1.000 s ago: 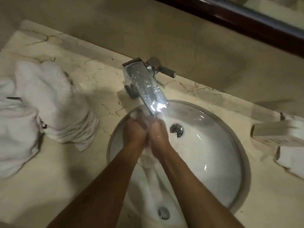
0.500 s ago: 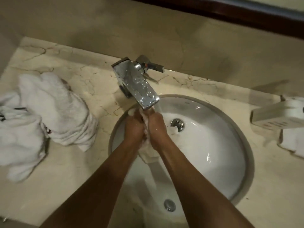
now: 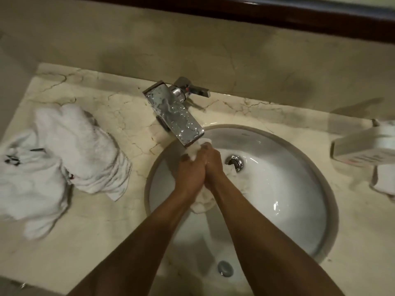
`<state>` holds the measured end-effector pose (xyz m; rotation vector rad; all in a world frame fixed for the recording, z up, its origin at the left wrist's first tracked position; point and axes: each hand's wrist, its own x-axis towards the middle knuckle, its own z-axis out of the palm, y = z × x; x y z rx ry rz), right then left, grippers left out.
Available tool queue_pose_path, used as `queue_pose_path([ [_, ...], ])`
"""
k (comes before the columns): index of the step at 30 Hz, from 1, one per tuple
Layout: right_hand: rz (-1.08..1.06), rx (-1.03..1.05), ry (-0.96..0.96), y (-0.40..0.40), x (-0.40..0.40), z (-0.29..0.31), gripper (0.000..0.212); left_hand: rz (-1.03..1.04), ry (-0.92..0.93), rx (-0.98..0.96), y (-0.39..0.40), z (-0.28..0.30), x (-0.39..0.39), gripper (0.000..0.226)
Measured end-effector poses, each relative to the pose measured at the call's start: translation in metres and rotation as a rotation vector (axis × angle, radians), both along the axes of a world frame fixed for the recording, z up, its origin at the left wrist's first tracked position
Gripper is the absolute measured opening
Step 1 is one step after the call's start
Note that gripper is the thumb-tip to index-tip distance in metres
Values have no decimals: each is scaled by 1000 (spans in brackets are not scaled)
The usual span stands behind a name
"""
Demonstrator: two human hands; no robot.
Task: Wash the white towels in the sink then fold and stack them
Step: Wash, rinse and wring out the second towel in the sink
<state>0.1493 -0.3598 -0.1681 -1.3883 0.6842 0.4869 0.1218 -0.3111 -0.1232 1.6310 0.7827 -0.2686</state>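
Faucet (image 3: 175, 116) glossy chrome metal, wet droplets. Sink (image 3: 288, 189) smooth glossy white ceramic. Bench (image 3: 119, 116) polished veined marble. Towels (image 3: 70, 154) fluffy white terry cloth.

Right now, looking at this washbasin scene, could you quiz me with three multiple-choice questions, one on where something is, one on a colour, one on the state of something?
1. Where does the pile of towels lie?
A. on the counter left of the sink
B. inside the sink
C. on the faucet

2. What colour is the sink bowl?
A. black
B. white
C. blue

3. What are the two hands doing?
A. resting flat on the counter
B. turning the faucet lever
C. gripping a towel together under the spout

Answers:
1. A, the heap sits on the marble counter, apart from the basin.
2. B, the bowl is glossy white.
3. C, the left hand and right hand are pressed side by side around a wet white towel just below the faucet.
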Motion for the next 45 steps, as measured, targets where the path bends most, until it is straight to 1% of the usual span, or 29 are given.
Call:
queue_pose_path([
  [2, -39, 32, 29, 0, 5, -8, 38, -66, 111, -72, 6, 3, -1, 43],
  [3, -43, 15, 29, -1, 8, -15, 43, -74, 145, -108, 14, 4, 3, 48],
  [4, -44, -12, 18, -5, 8, -17, 47, -97, 152, -103, 26, 0, 6, 47],
  [7, -29, 58, 132, -29, 1, -27, 54, -192, -8, -4, 56, -7, -1, 34],
  [8, 2, 92, 151, -41, -7, -22, 58, -150, -16, -74, 60, -11, -8, 30],
  [11, 126, 228, 142, -74, -34, -3, 59, 7, 115, -430, 64, -17, -35, 24],
  [13, 168, 421, 213, -89, -47, 4, 51, 38, 307, -740, 62, -10, -47, 32],
  [14, 206, 533, 249, -93, -53, 8, 50, 27, 377, -874, 61, -7, -51, 38],
  [15, 238, 567, 312, -95, -57, 12, 52, 2, 400, -1015, 58, 1, -54, 44],
  [16, 276, 500, 363, -94, -62, 13, 54, 4, 399, -1050, 57, 1, -56, 50],
  [17, 337, 350, 361, -90, -66, 12, 52, -15, 359, -1079, 54, 6, -56, 52],
  [19, 417, -22, 200, -82, -70, 8, 33, -64, 270, -833, 50, 4, -52, 45],
  [20, 386, -136, 112, -81, -71, 9, 24, -108, 221, -609, 49, 2, -48, 42],
  [22, 231, -126, 18, -80, -66, 19, 20, -177, 106, -176, 51, 4, -43, 34],
  [23, 162, -81, -13, -80, -63, 29, 20, -173, 23, -70, 53, 8, -40, 26],
  [25, 82, 22, -80, -82, -57, 52, 31, -195, -142, 13, 58, 19, -43, 21],
  [27, 27, 130, -173, -86, -53, 71, 42, -171, -240, -54, 63, 28, -49, 40],
  [28, -17, 213, -195, -89, -51, 79, 44, -130, -251, -195, 64, 32, -51, 52],
  [29, -59, 307, -205, -92, -49, 83, 43, -81, -246, -398, 65, 29, -54, 62],
  [30, -90, 385, -179, -94, -49, 85, 44, -28, -231, -611, 66, 27, -56, 63],
  [32, -80, 468, -13, -92, -51, 83, 52, 76, -89, -915, 65, 19, -63, 60],
  [34, -18, 500, 205, -90, -59, 65, 52, 115, 52, -1045, 62, 3, -70, 75],
  [35, -18, 483, 315, -90, -64, 54, 53, 107, 95, -1121, 60, 0, -72, 74],
  [36, -33, 480, 415, -90, -69, 43, 52, 98, 169, -1134, 61, -5, -73, 73],
  [38, -59, 425, 565, -90, -73, 27, 40, 84, 282, -1183, 63, -14, -69, 85],
  [39, -68, 377, 598, -91, -73, 20, 33, 62, 320, -1140, 63, -16, -66, 88],
  [42, -36, 287, 582, -84, -66, 16, 31, 117, 357, -1028, 63, -34, -54, 82],
  [43, -40, 262, 553, -80, -60, 15, 33, 148, 352, -920, 62, -45, -51, 79],
  [45, -17, 253, 509, -76, -48, 13, 40, 153, 325, -606, 58, -56, -45, 74],
])
